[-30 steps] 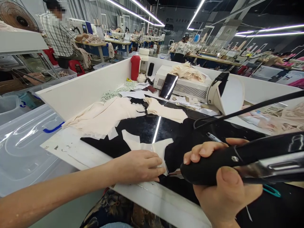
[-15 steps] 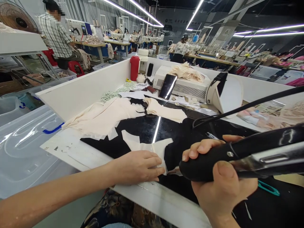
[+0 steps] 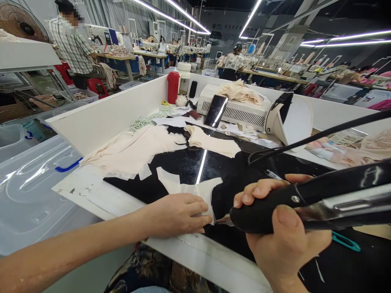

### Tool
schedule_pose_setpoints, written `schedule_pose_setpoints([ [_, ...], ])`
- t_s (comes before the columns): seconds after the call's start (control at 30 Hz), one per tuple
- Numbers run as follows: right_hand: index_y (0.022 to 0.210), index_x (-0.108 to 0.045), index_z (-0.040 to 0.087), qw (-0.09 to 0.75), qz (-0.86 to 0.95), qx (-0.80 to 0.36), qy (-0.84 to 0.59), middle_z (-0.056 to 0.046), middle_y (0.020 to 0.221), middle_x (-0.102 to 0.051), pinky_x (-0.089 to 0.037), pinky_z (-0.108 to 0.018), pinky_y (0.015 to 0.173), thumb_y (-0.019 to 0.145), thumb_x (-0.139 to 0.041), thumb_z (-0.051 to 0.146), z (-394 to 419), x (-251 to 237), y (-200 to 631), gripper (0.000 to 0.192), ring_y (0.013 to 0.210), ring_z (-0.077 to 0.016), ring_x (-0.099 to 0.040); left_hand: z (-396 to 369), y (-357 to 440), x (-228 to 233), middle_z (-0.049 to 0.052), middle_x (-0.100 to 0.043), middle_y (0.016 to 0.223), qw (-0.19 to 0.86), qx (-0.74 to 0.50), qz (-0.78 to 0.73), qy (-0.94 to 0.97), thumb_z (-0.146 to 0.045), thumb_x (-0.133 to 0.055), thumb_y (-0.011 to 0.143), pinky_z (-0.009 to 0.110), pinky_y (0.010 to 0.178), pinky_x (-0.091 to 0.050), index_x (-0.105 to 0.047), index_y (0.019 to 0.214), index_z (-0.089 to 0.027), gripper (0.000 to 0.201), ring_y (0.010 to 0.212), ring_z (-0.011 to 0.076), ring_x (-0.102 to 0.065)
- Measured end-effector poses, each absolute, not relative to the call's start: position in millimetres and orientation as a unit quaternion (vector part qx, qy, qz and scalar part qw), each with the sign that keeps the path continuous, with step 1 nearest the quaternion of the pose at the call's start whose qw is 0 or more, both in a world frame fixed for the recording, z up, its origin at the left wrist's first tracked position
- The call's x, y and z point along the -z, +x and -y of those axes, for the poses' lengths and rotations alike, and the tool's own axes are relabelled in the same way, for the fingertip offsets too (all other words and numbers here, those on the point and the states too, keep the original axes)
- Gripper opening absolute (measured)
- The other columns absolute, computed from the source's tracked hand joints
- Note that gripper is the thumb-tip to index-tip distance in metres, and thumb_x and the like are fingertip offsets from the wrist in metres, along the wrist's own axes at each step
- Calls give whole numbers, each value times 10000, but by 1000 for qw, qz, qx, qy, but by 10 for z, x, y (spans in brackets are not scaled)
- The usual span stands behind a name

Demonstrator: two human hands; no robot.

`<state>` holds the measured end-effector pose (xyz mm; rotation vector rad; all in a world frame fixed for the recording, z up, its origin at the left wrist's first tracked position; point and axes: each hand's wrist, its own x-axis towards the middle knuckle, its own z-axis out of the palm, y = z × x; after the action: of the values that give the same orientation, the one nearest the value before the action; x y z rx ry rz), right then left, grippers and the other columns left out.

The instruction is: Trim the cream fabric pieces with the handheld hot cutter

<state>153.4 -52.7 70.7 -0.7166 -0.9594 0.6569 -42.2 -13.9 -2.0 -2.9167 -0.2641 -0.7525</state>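
Note:
My left hand (image 3: 180, 215) lies flat on a cream fabric piece (image 3: 189, 188) near the front edge of the black work surface (image 3: 235, 179). Its fingers are stretched out over the lower right part, which they partly hide. My right hand (image 3: 284, 232) is wrapped round a black corded hand tool (image 3: 262, 213) with a long metal strip on its side. The tool's thin metal tip (image 3: 224, 220) meets the fabric's lower right corner, just beside my left fingertips. A stack of cream fabric pieces (image 3: 210, 141) and a larger pile of cream fabric (image 3: 140, 148) lie behind.
A phone (image 3: 216, 110) leans against a vented white box (image 3: 241, 110) at the back. A red bottle (image 3: 173, 87) stands in the corner. The tool's black cable (image 3: 317, 138) arcs across the right side. A teal tool (image 3: 346, 241) lies at right. Clear plastic bins (image 3: 36, 179) stand left.
Hardly anything differs. The tool and my right hand have shifted very slightly left; my left hand and the fabric stay in place.

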Motion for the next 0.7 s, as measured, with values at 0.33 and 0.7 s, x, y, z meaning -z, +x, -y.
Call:
schedule_pose_setpoints([
  [0.33,1117,-655,261,782,435,-307,-324,56,757,-672,-554,-303,482,806,-917,366,512,-714,1506,420,571,-174,-641,129,-425,22,136,-745,1144,49,258,80,-962,-282,-634,1156,347,1150,-599,-730,1277,-73,260,1109,224,-740],
  [0.7,1152,-659,263,766,455,-308,-334,44,794,-696,-583,-317,516,882,-889,312,555,-694,1524,358,601,-173,-666,119,-475,14,158,-766,1274,1,264,99,-960,-300,-605,1176,326,1170,-586,-709,1336,-81,291,1228,229,-739],
])
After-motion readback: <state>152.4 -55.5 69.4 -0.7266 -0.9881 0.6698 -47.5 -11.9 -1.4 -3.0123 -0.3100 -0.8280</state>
